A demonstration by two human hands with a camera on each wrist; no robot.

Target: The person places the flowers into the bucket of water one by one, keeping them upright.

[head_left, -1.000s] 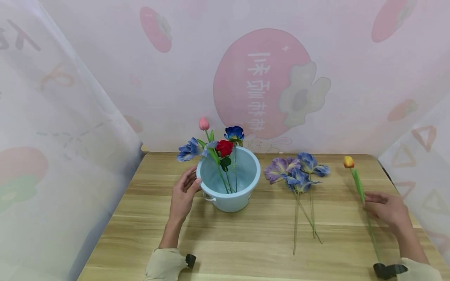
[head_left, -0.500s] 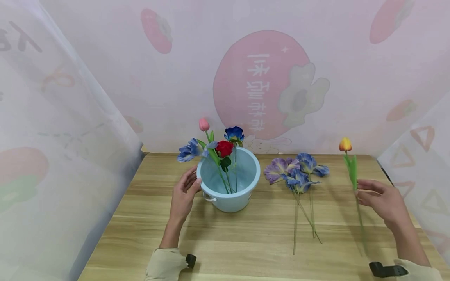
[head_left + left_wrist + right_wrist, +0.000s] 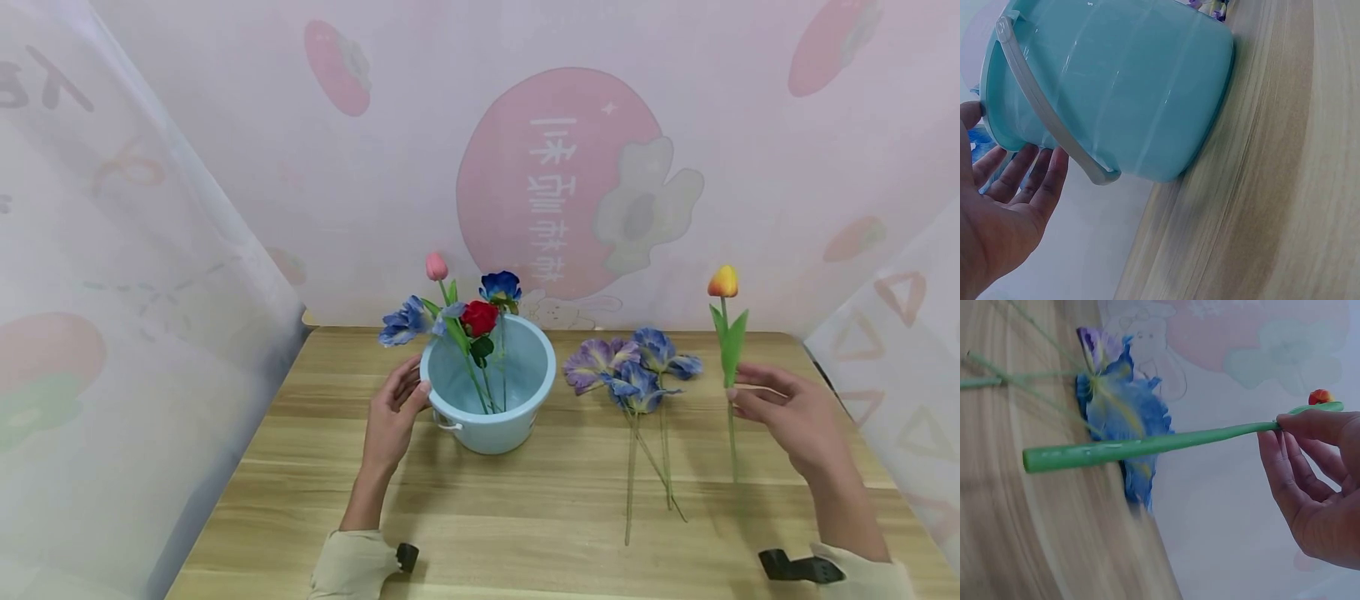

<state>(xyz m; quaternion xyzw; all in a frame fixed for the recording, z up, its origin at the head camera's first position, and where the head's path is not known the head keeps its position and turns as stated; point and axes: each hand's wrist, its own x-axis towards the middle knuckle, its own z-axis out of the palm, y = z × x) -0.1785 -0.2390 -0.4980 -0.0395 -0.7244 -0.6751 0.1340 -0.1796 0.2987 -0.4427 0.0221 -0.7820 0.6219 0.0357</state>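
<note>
My right hand (image 3: 791,417) pinches the green stem of a yellow-orange tulip (image 3: 723,282) between thumb and fingers. In the head view the tulip stands upright above the table's right side, and its lower stem (image 3: 1097,455) shows large in the right wrist view. At the left, my left hand (image 3: 393,412) touches the rim of a light blue bucket (image 3: 495,435), fingers extended along its outside (image 3: 1022,187). Inside the bucket stand a pink tulip (image 3: 437,267), a red rose (image 3: 479,318), a dark blue rose (image 3: 500,287) and a pale blue iris-like flower (image 3: 405,322).
Between bucket and right hand, a purple iris-like flower (image 3: 596,364) and two blue ones (image 3: 637,387) lie on the wooden table (image 3: 525,533), stems crossing toward me. A pale handle (image 3: 1041,103) hangs on the bucket's side. A printed curtain (image 3: 375,192) closes off the back.
My right hand has raised the yellow-orange tulip from low over the table, moved it left and turned it upright. My left hand and the bucket have stayed in place.
</note>
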